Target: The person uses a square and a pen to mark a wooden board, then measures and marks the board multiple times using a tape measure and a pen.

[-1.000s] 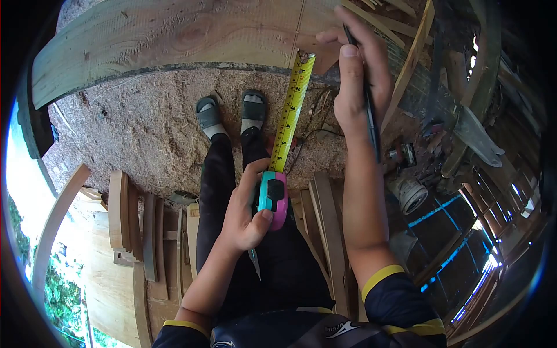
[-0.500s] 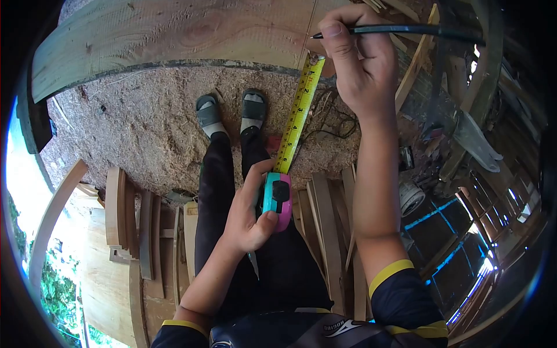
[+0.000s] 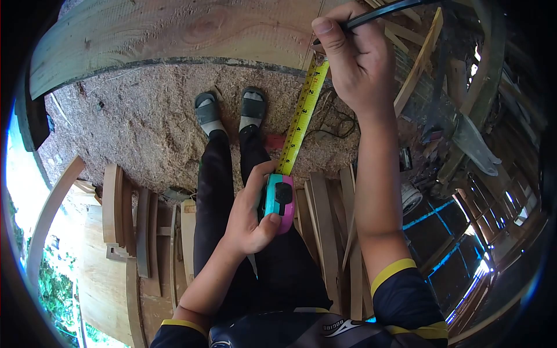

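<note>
My left hand (image 3: pixel 252 214) is wrapped round a teal and pink tape measure (image 3: pixel 279 200) above my legs. Its yellow blade (image 3: pixel 303 113) runs up to the lower edge of a wide wooden board (image 3: pixel 191 35). Over the blade's far end, my right hand (image 3: pixel 354 52) pinches a dark, slim pen-like tool (image 3: pixel 386 11) between thumb and fingers. The tool's tip is close to the board's edge, beside the blade's end.
Sawdust (image 3: pixel 151 116) covers the ground round my sandalled feet. Curved wooden pieces (image 3: pixel 113 203) stand at the left, and more strips (image 3: pixel 325 226) lie right of my legs. A clear plastic bag (image 3: pixel 477 145) hangs among timber at the right.
The tool in my right hand has tilted, its rear end now higher and its tip slightly lower, near the blade's end. The board and tape measure have shifted slightly in view.
</note>
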`<action>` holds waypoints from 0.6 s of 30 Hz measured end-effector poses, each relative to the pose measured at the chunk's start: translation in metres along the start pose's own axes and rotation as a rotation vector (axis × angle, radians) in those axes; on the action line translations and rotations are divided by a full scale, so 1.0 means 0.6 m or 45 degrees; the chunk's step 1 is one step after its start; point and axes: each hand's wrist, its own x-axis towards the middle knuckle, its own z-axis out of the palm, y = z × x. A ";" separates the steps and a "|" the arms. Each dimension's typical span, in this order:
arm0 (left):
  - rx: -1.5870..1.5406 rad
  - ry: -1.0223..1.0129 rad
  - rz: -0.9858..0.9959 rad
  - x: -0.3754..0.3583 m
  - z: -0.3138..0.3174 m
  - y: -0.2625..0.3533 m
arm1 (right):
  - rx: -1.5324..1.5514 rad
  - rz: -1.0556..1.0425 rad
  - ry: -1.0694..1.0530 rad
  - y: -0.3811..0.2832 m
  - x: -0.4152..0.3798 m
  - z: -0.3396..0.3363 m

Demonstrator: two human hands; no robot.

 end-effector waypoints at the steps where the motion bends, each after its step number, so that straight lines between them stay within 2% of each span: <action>1: -0.004 0.001 -0.002 0.000 0.000 0.000 | 0.000 0.003 -0.002 0.002 -0.002 0.002; 6: -0.013 0.013 -0.002 0.001 0.002 0.005 | 0.099 0.034 0.140 0.009 -0.005 0.025; 10: -0.025 0.023 -0.021 0.000 0.002 0.006 | 0.154 0.069 0.126 0.008 -0.009 0.022; 13: -0.015 0.014 -0.022 0.001 0.000 0.007 | 0.085 -0.037 0.145 0.007 -0.005 0.016; 16: -0.013 0.005 -0.016 0.000 -0.001 0.005 | 0.034 -0.032 0.093 0.002 -0.006 0.007; 18: -0.017 0.005 -0.009 0.001 -0.001 0.003 | -0.007 0.114 -0.020 0.000 -0.008 -0.002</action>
